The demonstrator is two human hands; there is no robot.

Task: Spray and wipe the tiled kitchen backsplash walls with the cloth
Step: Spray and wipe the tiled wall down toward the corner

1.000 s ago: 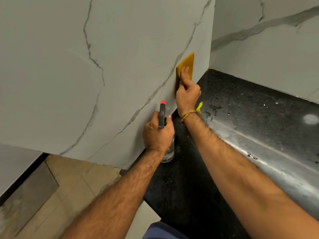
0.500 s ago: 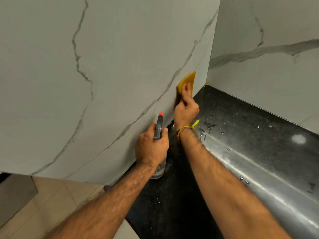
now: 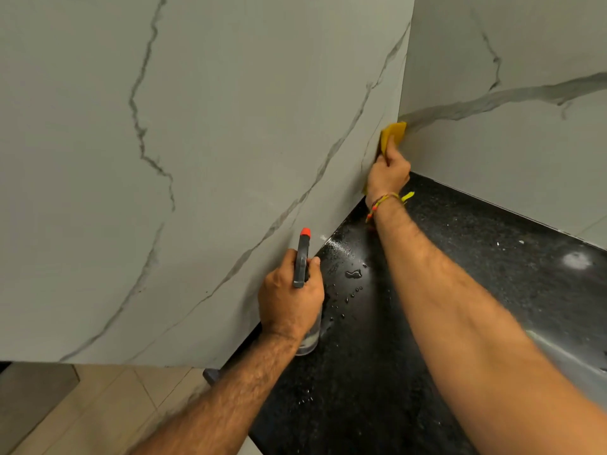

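Landmark: the inside corner [image 3: 403, 103] where the two marble-look walls met.

Left wall [image 3: 230, 133], left of the corner: large pale surface with grey veins; no visible wet sheen could be made out on it.

Left hand [image 3: 289, 300], well left of and below the corner: closed around the spray bottle [image 3: 303, 280], fingers wrapped on the grey trigger head, orange nozzle pointing up along the wall base. Clear bottle body hung below the fist. Position relative to the counter edge was about the same as half a second before.

Counter [image 3: 460, 290], below the corner: black, speckled, with drops and a small puddle just right of the bottle.

Right hand [image 3: 387, 174], just below the corner: clamped on the yellow cloth [image 3: 392, 134], pressing it flat against the left wall, its top edge touching the corner line. One second before, the cloth sat lower and short of the corner; it had since travelled up and inward.

Right wall [image 3: 509, 152], right of the corner: no cloth contact.

Judgement: the left wall's stroke had reached its end at the corner. The right wall likely remained to be sprayed and wiped.
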